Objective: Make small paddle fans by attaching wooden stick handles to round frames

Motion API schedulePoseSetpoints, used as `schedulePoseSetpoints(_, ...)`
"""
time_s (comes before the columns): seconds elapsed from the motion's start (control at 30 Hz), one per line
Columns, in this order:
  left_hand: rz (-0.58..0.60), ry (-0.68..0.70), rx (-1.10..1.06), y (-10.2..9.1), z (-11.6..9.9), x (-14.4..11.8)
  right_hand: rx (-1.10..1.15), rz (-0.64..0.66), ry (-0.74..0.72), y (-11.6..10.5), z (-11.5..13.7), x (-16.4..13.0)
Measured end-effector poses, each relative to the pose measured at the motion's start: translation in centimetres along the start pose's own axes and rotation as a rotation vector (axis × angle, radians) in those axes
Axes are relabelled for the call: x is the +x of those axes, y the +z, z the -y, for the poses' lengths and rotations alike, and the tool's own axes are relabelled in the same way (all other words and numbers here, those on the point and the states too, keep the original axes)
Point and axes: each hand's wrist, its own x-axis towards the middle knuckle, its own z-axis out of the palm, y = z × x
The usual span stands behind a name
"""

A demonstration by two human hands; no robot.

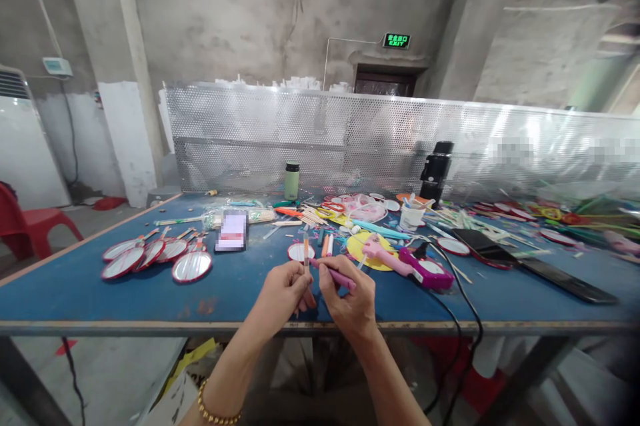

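Near the front edge of the table, my left hand (283, 293) pinches a thin flat stick (307, 246), which stands upright with an orange-brown upper part. My right hand (353, 296) is closed round a purple-pink marker pen (341, 277), held like a writing tool. The pen's tip is at the stick, just above my left fingers; whether it touches, I cannot tell. Behind my hands lies a small white disc with a red rim (296, 252). Orange and white pens (328, 245) lie just beyond my right hand. A pink and purple glue gun (425, 271) rests to the right, by a yellow round piece (354, 251).
Several red-rimmed round fans (193, 267) lie at left, near a phone (232, 233). A green tumbler (291, 183) and a black flask (436, 176) stand before the perforated metal screen (270, 126). Right of the glue gun are cables (473, 309) and a long black object (570, 279).
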Motion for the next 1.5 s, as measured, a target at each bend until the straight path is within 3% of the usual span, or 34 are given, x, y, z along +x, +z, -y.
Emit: schedulePoseSetpoints(1.5,0.004,0.005,-0.014,-0.02,0.21,0.08,-0.030,-0.002,-0.011,0.03,-0.23,-0.17)
